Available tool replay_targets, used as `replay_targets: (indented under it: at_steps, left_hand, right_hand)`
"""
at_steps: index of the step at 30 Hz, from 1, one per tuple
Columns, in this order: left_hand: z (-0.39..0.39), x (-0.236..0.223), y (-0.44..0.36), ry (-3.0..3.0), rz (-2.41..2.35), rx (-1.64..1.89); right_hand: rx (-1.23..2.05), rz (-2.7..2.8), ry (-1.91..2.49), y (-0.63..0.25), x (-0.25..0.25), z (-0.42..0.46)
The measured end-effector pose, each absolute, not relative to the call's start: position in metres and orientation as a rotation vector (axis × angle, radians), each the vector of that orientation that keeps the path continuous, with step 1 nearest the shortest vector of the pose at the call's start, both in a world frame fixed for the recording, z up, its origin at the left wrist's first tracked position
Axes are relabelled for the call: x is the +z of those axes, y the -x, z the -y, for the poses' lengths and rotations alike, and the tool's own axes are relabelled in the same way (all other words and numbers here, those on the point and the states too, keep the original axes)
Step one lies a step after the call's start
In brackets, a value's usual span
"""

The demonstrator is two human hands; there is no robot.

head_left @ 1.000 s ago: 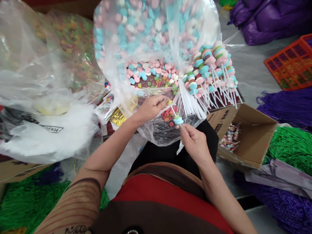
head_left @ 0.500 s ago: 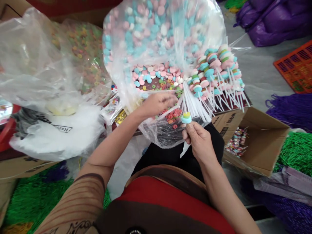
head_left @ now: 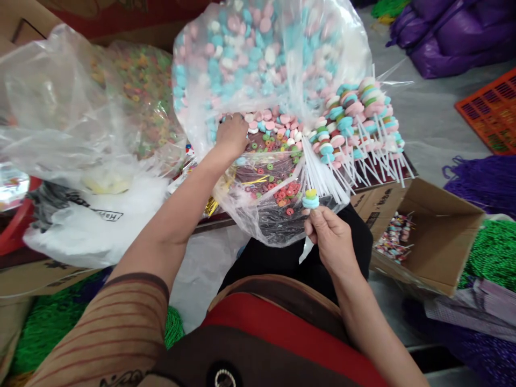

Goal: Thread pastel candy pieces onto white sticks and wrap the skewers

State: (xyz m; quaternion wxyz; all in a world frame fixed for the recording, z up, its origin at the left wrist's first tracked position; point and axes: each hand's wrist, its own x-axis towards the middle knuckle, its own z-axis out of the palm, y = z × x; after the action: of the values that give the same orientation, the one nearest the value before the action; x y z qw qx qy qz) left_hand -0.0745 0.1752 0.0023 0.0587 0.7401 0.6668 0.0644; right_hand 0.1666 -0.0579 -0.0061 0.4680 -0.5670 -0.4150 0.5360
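Note:
My right hand (head_left: 329,230) pinches a short candy skewer upright, its stick hidden in the fingers. Blue candy discs (head_left: 310,202) with a yellow ring (head_left: 310,193) on top show above the fingertips. My left hand (head_left: 233,134) reaches forward to the left edge of a spread of pink, blue and white candy discs (head_left: 276,119), its fingertips bent down and hidden. Small green and orange candy rings (head_left: 271,141) and red rings (head_left: 287,192) lie nearer me. White sticks (head_left: 320,172) fan out just beyond my right hand.
Finished candy skewers (head_left: 358,121) are piled at the right. A big clear bag of candy discs (head_left: 258,54) stands behind; a bag of candy rings (head_left: 141,91) sits left. An open cardboard box (head_left: 439,242) holds wrapped sweets at right, near an orange crate (head_left: 489,110).
My left hand has moved forward and left, from above the candy rings to the candy discs. My right hand stays nearly in place with the candy skewer.

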Motion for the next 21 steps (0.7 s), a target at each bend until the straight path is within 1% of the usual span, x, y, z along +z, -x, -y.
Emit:
replay_targets:
  at_steps: [5,14,18,21]
  left_hand:
    - [-0.163,-0.001,0.089,-2.367,-1.908,0.201]
    - [-0.169,-0.003,0.093,-2.242,-2.056,0.087]
    - [-0.168,-0.008,0.095,-2.267,-2.042,0.151]
    - [-0.166,-0.006,0.103,-2.313,-1.946,0.251]
  right_hand:
    - [1.303,1.047,1.41,-0.165,-0.004,0.06]
    - [1.285,1.066,1.417,-0.162,-0.003,0.06]
    - [1.281,1.073,1.418,-0.162,-0.002,0.061]
    - [1.278,1.1,1.419,-0.163,-0.001,0.061]
